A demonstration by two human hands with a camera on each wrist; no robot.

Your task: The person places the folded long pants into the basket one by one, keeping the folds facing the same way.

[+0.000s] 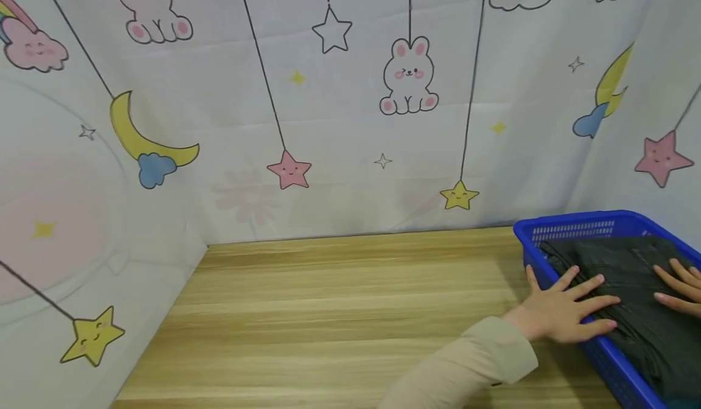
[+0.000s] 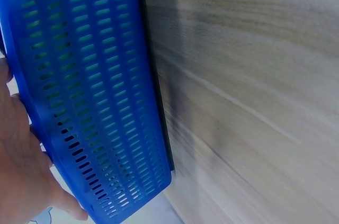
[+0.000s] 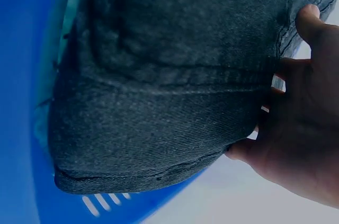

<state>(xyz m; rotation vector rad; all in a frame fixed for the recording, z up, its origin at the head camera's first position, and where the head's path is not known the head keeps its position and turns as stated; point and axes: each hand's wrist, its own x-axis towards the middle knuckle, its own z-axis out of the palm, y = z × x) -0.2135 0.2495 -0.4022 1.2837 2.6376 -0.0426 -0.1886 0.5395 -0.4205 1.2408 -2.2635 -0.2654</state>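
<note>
A folded dark denim garment lies in a blue plastic basket at the right of the head view. My left hand reaches across the basket's near-left rim, fingers spread and fairly straight, fingertips resting on the denim. In the left wrist view, that hand is beside the rim, outside the slotted wall. On the far side of the garment, my right hand touches it with extended fingers, partly cut off by the frame. The right wrist view has this hand against the stitched denim.
The basket stands on a wood-grain table, close to its back right corner. A white cloth backdrop with printed stars, moons and rabbits hangs behind and along the sides. Something teal shows between the garment and the basket wall.
</note>
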